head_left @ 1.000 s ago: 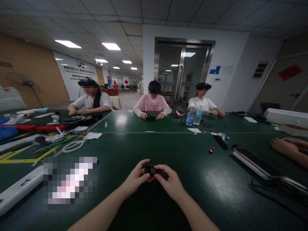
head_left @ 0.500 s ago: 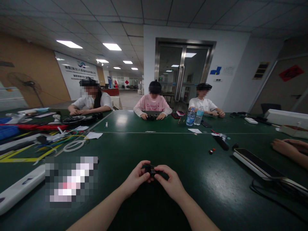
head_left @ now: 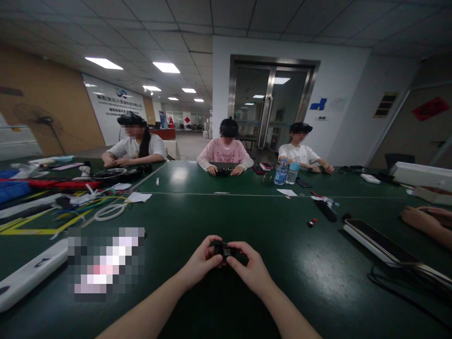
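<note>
Between my two hands is a small black part (head_left: 225,251), too dark and small for me to tell its kind. My left hand (head_left: 200,262) pinches its left end with thumb and fingers. The thumb and fingers of my right hand (head_left: 248,262) grip the other end. Both hands are just above the green table (head_left: 282,301), close to its near side. My fingers cover much of the part's ends and underside.
On the left lie a white power strip (head_left: 31,278), a pixelated object (head_left: 109,263) and coiled white cable (head_left: 110,212). To the right are a phone (head_left: 377,240) on a white block, black cords and a co-worker's hands (head_left: 420,221). Water bottles (head_left: 292,170) stand farther back; three people sit opposite.
The view has shifted very slightly. The black part has turned a little between my fingers, so more of its upper face shows. Both hands keep their grip.
</note>
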The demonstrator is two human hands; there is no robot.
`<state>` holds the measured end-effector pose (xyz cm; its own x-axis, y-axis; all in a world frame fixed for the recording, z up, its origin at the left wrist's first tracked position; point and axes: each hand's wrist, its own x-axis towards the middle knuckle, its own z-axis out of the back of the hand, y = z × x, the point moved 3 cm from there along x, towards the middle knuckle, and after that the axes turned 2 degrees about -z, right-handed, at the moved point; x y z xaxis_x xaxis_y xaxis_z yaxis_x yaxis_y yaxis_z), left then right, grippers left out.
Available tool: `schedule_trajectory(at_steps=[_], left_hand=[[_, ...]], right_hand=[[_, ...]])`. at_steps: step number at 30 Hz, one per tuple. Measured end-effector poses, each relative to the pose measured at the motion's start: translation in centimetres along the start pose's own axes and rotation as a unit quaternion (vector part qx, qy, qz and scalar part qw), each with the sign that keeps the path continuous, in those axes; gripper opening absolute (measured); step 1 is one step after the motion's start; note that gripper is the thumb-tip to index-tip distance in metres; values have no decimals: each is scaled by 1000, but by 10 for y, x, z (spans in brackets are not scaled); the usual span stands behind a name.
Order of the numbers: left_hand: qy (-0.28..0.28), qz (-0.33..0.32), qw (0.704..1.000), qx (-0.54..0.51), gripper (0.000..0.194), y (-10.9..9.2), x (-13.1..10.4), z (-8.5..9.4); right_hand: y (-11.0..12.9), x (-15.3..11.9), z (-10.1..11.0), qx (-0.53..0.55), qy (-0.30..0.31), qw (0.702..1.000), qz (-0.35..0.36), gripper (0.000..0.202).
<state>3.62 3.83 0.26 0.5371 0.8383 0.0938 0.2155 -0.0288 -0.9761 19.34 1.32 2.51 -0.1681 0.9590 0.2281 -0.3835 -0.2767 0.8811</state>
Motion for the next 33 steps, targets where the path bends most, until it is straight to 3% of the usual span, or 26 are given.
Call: schedule_trajectory(at_steps=[26,33], left_hand=[[19,-10,1000,14,41,4,1,0],[15,-16,1000,8,42,4,1,0]], right_hand=[[-2,1,-2,1,-4,1000,5,16],[-2,1,3,19,-33,999,-1,14]])
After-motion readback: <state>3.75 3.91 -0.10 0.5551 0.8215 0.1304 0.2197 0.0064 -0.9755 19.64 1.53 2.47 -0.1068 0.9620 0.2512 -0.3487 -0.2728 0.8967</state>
